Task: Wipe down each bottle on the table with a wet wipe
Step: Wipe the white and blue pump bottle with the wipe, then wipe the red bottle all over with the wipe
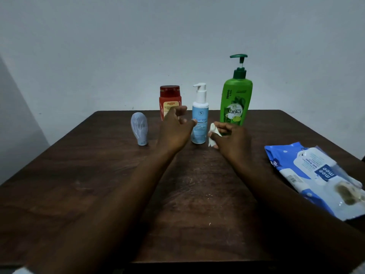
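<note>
Two sets of fingers work over the far half of the table: those of the right hand [232, 140] are curled and pinched round a crumpled white wet wipe [213, 135], which sticks out toward the left from the grip, while those of the left hand [174, 128] are loosely bent and spread, holding nothing. The left thumb tip lies at the edge of the light-blue pump bottle [199, 125]; whether it touches cannot be told. That bottle stands upright between the two hands. Just behind the right hand stands the tall green pump bottle [236, 99], and behind the left hand the red bottle [170, 96] with a dark red cap. Farther left, apart from the others, a small grey-blue bottle [139, 128] stands on its cap. At the right edge of the dark wooden table [79, 184] lies a blue and white wipes pack [316, 175]. Both forearms reach in from the near edge.
</note>
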Action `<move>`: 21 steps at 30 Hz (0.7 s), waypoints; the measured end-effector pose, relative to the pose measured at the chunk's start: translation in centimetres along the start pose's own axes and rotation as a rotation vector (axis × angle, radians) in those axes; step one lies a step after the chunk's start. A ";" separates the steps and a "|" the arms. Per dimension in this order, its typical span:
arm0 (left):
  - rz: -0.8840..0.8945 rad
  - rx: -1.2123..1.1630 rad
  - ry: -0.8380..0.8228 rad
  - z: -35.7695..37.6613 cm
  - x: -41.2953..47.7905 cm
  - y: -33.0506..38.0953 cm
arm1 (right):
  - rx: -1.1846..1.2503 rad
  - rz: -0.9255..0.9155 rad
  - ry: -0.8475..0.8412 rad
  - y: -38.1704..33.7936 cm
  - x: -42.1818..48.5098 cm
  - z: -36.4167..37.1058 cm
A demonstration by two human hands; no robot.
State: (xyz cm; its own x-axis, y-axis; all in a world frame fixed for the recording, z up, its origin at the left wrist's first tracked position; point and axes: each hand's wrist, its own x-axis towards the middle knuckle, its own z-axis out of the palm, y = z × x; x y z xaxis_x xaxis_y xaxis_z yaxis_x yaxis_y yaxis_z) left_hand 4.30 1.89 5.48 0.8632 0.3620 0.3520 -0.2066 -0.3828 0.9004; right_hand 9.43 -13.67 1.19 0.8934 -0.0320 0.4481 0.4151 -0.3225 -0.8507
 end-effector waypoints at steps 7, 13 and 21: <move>0.094 0.076 0.304 -4.5 4.7 1.4 | 0.002 -0.096 -0.035 -0.6 -1.7 0.3; -0.037 -0.014 0.039 -5.5 7.7 1.7 | 0.000 -0.105 -0.085 0.2 -1.7 0.3; -0.015 0.044 -0.026 -5.3 7.3 1.1 | 0.023 -0.104 -0.098 0.1 -1.8 0.0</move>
State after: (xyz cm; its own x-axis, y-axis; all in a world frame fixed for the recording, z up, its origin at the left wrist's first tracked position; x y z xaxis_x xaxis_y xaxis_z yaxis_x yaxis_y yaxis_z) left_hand 7.95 8.65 10.45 0.8779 0.3457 0.3312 -0.1734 -0.4151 0.8931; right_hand 7.87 -13.65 0.33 0.8574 0.0932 0.5061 0.5091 -0.2978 -0.8076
